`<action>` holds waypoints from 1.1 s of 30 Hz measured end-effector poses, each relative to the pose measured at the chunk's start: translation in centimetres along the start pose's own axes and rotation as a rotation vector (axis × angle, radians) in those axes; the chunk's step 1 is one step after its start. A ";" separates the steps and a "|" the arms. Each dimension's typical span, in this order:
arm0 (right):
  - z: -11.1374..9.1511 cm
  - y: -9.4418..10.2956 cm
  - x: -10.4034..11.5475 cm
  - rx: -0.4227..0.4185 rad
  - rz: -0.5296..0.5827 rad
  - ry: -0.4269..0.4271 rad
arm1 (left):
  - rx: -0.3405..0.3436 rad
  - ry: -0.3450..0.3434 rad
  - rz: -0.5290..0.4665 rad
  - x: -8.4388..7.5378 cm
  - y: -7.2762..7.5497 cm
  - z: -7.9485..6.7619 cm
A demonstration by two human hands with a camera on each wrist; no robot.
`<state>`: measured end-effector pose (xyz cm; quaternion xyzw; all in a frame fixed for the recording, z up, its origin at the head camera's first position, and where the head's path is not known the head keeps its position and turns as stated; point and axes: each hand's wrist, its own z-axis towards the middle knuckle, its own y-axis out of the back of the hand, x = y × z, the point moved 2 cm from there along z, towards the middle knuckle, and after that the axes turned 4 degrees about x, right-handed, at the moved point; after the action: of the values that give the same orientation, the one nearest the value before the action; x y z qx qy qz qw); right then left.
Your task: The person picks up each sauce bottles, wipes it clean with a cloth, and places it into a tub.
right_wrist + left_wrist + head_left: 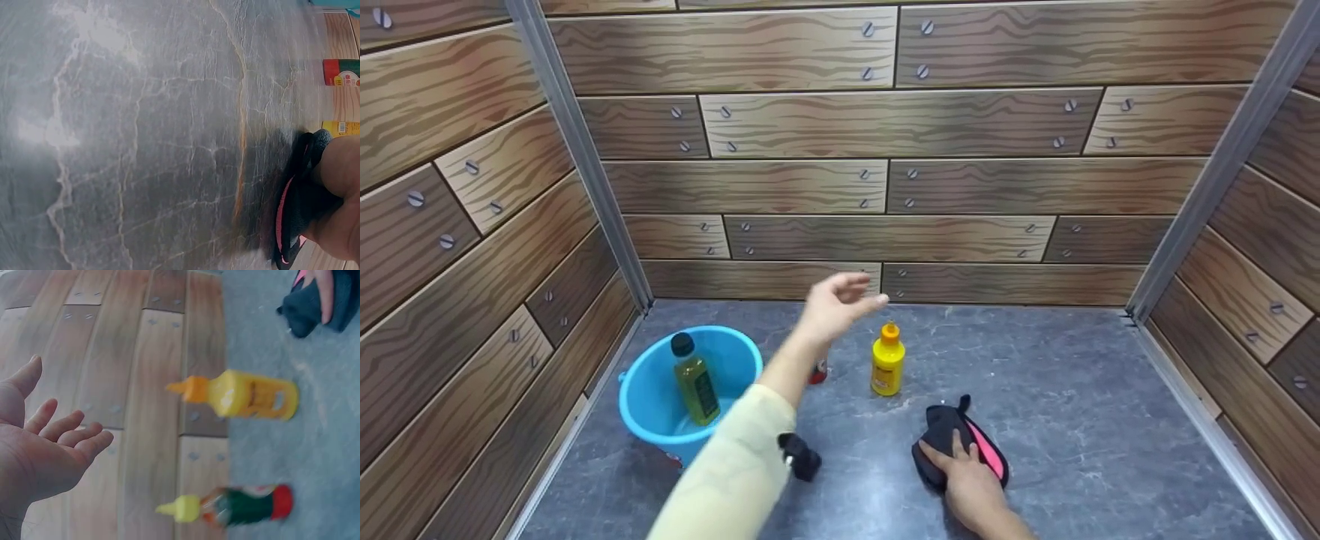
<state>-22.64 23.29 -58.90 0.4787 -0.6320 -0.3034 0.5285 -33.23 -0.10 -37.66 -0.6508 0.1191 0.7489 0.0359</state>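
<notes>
While the left hand hovers open and empty at frame centre above the yellow bottle, its fingers could tip it, and the right hand, lower right, seemingly presses flat on the dark cloth

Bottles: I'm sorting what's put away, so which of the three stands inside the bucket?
The olive-green bottle with the black cap stands in the blue bucket. The yellow bottle and the red-based bottle stand on the grey floor.

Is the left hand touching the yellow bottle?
Apart. The left wrist view shows the open left hand with wall showing between it and the yellow bottle.
</notes>
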 end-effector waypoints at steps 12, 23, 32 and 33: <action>-0.1 -0.2 0.0 0.016 -0.013 -0.006 | -0.004 0.224 -0.041 8.0 -3.7 2.3; 0.0 -0.3 0.3 0.068 -0.009 -0.055 | 0.010 0.317 0.029 10.3 -5.1 3.6; 0.1 -0.1 0.0 0.059 -0.004 -0.072 | 0.018 0.288 0.101 10.6 -5.5 4.5; 0.1 0.0 -0.1 0.056 -0.007 -0.069 | 0.020 0.288 0.101 10.6 -5.5 4.6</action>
<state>-22.70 23.32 -58.98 0.4849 -0.6563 -0.3038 0.4918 -38.09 5.14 -48.28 -0.7442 0.1631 0.6477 -0.0129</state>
